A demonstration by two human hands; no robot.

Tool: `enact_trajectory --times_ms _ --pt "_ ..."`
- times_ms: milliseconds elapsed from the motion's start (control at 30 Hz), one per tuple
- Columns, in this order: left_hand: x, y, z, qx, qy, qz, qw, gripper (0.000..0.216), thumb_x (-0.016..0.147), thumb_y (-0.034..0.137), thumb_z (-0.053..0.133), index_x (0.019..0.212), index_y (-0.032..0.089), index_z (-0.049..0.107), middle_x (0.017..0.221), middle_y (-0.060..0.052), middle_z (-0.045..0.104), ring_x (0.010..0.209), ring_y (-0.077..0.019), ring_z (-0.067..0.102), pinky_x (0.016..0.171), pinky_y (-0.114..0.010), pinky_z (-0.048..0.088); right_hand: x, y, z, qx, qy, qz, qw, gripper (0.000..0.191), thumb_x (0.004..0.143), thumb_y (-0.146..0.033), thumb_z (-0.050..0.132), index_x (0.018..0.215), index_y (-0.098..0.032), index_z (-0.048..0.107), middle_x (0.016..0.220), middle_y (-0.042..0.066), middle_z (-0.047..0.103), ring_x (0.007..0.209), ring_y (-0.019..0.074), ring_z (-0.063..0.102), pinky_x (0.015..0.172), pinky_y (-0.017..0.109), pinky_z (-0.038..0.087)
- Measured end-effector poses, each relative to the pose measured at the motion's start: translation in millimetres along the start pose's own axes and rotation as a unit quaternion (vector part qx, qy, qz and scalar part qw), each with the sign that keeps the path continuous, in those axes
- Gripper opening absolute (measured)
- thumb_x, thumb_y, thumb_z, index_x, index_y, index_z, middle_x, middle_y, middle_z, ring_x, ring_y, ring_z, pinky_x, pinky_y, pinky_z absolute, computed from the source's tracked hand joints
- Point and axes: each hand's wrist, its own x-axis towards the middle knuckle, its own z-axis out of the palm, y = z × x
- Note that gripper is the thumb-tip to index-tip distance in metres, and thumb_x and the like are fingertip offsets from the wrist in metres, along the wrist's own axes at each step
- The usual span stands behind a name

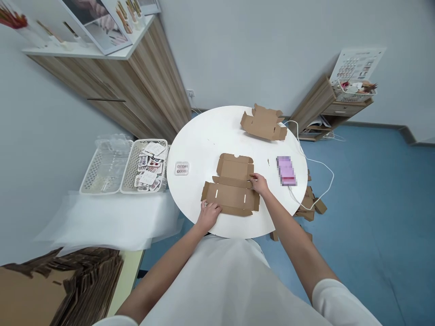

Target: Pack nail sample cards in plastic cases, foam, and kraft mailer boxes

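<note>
Round white desk (204,136), wall side on my left. Flat die-cut cardboard box blank (233,183) lies near the front edge of the desk, partly folded, slots showing. My left hand (208,213) presses its front-left corner, fingers curled over the edge. My right hand (260,183) pinches a side flap at the middle crease. Judged light, stiff along the panels, bending only at score lines; best held at the flaps and edges. A second folded carton (263,123) sits at the far rim, well apart. Small clear nail-tip case (181,168) to the left of the blank.
</note>
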Motion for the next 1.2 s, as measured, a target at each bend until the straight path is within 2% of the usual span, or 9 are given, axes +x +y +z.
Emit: enact_trajectory --times_ms 200,333,667,1000,1100,1200 --pt "-8 9 9 0.038 -0.044 0.006 0.998 0.022 0.080 0.015 0.040 0.084 0.023 0.060 0.077 -0.002 0.058 0.076 -0.0160 0.051 0.091 -0.046 0.018 5 16 0 0.006 -0.015 -0.001 1.000 0.025 0.070 -0.019 0.047 0.092 -0.019 0.060 0.089 0.001 0.062 0.082 0.0131 0.057 0.082 0.031 0.041" --pt "-12 12 12 0.041 -0.049 -0.002 0.998 0.021 0.081 0.017 0.040 0.086 0.022 0.060 0.079 -0.003 0.058 0.078 -0.0162 0.051 0.091 -0.045 0.018 6 20 2 0.015 -0.027 -0.007 0.999 0.025 0.072 -0.020 0.046 0.093 -0.020 0.059 0.087 0.001 0.063 0.079 0.0126 0.058 0.079 0.030 0.043" --pt "-10 11 10 0.039 -0.059 -0.009 0.997 0.020 0.081 0.018 0.041 0.088 0.023 0.058 0.082 -0.003 0.058 0.080 -0.0166 0.051 0.090 -0.044 0.017 5 16 3 0.033 -0.043 -0.017 0.998 0.026 0.077 -0.027 0.040 0.096 -0.021 0.056 0.095 0.003 0.062 0.084 0.0140 0.057 0.080 0.031 0.043" --pt "-11 6 5 0.016 -0.073 0.006 0.997 0.021 0.077 0.021 0.046 0.096 0.023 0.056 0.091 -0.004 0.057 0.088 -0.0188 0.051 0.092 -0.044 0.018 -2 7 4 0.059 -0.039 -0.024 0.997 0.028 0.076 -0.034 0.045 0.099 -0.021 0.054 0.105 0.005 0.059 0.092 0.0147 0.056 0.085 0.034 0.042" --pt "-12 3 1 0.008 -0.074 0.015 0.997 0.024 0.076 0.024 0.049 0.099 0.024 0.055 0.096 -0.004 0.057 0.092 -0.0198 0.050 0.093 -0.045 0.018 -7 4 3 0.061 -0.033 -0.032 0.997 0.033 0.075 -0.037 0.047 0.104 -0.022 0.052 0.109 0.005 0.056 0.093 0.0153 0.055 0.085 0.034 0.042" --pt "-15 1 -5 0.018 -0.043 0.008 0.999 0.033 0.073 0.028 0.054 0.106 0.025 0.053 0.111 -0.007 0.052 0.104 -0.0231 0.044 0.095 -0.045 0.018 -13 2 1 0.063 -0.011 -0.034 0.997 0.046 0.073 -0.040 0.049 0.116 -0.025 0.044 0.119 0.007 0.049 0.096 0.0168 0.054 0.083 0.034 0.044"
